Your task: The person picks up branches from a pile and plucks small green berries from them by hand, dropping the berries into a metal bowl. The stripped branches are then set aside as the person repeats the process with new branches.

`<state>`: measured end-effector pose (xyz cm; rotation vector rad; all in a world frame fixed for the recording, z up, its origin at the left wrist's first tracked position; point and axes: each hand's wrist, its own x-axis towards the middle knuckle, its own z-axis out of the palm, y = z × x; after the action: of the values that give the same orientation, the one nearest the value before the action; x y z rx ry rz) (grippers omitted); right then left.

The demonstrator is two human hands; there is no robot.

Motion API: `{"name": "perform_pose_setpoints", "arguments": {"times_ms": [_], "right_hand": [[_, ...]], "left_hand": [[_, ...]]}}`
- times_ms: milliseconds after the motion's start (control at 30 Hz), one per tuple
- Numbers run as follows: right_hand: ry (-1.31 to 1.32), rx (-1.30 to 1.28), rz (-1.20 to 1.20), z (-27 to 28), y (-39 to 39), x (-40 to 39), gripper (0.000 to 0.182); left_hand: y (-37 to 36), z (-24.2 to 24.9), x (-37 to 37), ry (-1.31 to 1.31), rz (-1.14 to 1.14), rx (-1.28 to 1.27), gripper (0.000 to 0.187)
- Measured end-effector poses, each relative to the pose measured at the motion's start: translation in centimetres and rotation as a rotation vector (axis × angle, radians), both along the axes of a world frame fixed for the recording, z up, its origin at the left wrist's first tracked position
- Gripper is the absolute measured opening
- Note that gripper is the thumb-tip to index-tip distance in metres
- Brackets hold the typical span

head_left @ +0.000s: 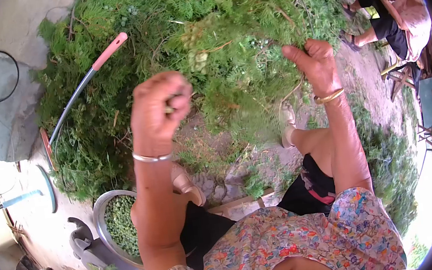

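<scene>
i see a big heap of green branches [114, 93] filling the top of my view, spread across the ground, with a pink-handled tool [91, 72] lying on it at the left. held up in front of me is a bushy branch [234, 62] full of feathery leaves and small green berries. my right hand [316, 63] is wrapped around its stem on the right side, fingers clamped on it, a gold bangle on that wrist. my left hand [161, 112] is closed into a fist just left of the branch, pinching something small between thumb and fingers (too small for me to tell what), with a silver bangle below it. down by my left elbow sits a metal bowl [104, 213] filled with green berries [122, 225], partly hidden by my arm. at the top right edge, well apart from me, another person [396, 18] sits on a stool.
</scene>
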<state>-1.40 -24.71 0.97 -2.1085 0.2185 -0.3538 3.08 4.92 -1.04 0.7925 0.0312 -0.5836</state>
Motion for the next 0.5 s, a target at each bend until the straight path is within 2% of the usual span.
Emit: {"name": "perform_pose_setpoints", "arguments": {"times_ms": [33,67,200,267,300,367,400,467,500], "right_hand": [[-0.002,0.028,-0.056,0.0,-0.3,-0.1,0.045],[-0.013,0.072,-0.051,0.0,-0.3,0.0,0.044],[-0.075,0.093,-0.081,0.4,0.5,0.2,0.044],[-0.059,0.106,-0.212,0.4,0.3,0.5,0.043],[-0.059,0.106,-0.212,0.3,0.1,0.7,0.043],[-0.109,0.134,-0.260,-0.2,-0.4,0.8,0.045],[-0.107,0.134,-0.260,-0.4,-0.5,0.8,0.045],[-0.140,0.120,-0.251,-0.7,-0.4,0.9,0.045],[-0.138,0.120,-0.245,-0.7,-0.1,0.9,0.045]], "left_hand": [[1.2,-0.4,0.8,0.054,-0.016,-0.263,0.006],[2.0,-0.6,1.2,0.156,0.034,-0.411,0.010],[0.9,0.2,0.2,0.131,-0.023,-0.393,0.018],[-0.3,-0.1,-0.8,0.081,-0.117,-0.403,0.019],[-1.5,1.4,-1.8,0.088,-0.060,-0.301,0.013],[-2.5,1.6,-2.9,0.047,-0.104,-0.087,0.010],[-3.2,1.8,-3.3,0.048,-0.104,-0.087,0.010],[-4.5,2.1,-4.0,0.011,-0.032,0.320,0.011],[-4.7,1.7,-4.1,0.013,-0.027,0.321,0.011]]}}
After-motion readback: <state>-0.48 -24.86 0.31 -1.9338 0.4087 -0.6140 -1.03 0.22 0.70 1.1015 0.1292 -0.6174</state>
